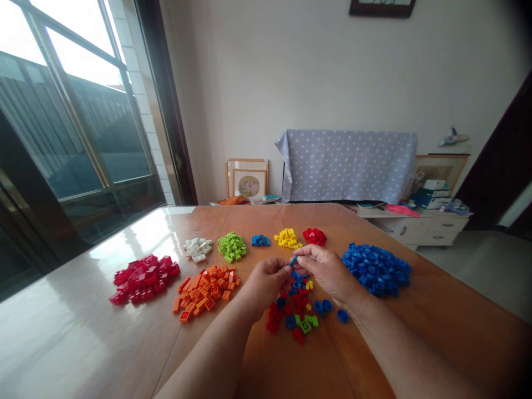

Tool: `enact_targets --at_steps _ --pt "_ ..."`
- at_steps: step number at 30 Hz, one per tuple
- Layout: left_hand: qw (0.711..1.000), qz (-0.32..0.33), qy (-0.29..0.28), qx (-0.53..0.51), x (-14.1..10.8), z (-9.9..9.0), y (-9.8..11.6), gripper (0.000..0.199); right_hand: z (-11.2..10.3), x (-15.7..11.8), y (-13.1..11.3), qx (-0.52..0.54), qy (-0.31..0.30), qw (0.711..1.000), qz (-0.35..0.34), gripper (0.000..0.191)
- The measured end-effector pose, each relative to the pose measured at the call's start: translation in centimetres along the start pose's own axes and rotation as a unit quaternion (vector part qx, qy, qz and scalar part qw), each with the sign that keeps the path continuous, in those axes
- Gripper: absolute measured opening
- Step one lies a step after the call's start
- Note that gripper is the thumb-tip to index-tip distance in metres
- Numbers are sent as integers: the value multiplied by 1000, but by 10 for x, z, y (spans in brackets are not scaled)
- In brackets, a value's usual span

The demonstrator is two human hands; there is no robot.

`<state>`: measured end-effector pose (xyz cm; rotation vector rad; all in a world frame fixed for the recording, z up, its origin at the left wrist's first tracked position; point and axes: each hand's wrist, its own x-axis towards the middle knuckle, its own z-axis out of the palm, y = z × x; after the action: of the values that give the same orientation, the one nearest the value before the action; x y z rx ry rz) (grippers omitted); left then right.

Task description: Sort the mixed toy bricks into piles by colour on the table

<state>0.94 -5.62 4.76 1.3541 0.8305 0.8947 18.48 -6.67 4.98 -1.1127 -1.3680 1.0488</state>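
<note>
Both hands meet over the middle of the table, fingertips pinched on one small blue toy brick (293, 260). My left hand (269, 277) grips its near left end, and my right hand (326, 271) its far right end. Just below them lies a mixed pile with red bricks (299, 300), light green bricks (306, 324), a few yellow pieces (310, 285) and round blue pieces (290, 322). Another round blue piece (343, 316) sits apart, close to my right wrist. Part of the mixed pile is hidden behind my hands.
Sorted piles ring the wooden table (137, 343): crimson bricks (145, 279), orange bricks (206, 289), white bricks (198, 249), green bricks (232, 246), small blue bricks (260, 240), yellow bricks (287, 238), red bricks (315, 236). A large blue pile (376, 269) lies right of my right hand.
</note>
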Motion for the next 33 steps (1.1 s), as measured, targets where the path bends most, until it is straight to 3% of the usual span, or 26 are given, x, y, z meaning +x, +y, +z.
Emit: enact_targets --at_steps 10,17,27,33 --pt "999 1 15 -28 -1 1 -1 42 1 -1 -3 -7 -2 1000 -20 28" --pt "997 20 28 -65 -2 4 3 44 11 -6 -12 17 36 999 -29 33" --pt "998 23 30 -49 -2 1 4 42 15 -4 -5 -8 40 998 -53 36" --pt "1000 4 5 19 -1 -2 3 40 11 -3 -3 -32 -26 999 -22 34"
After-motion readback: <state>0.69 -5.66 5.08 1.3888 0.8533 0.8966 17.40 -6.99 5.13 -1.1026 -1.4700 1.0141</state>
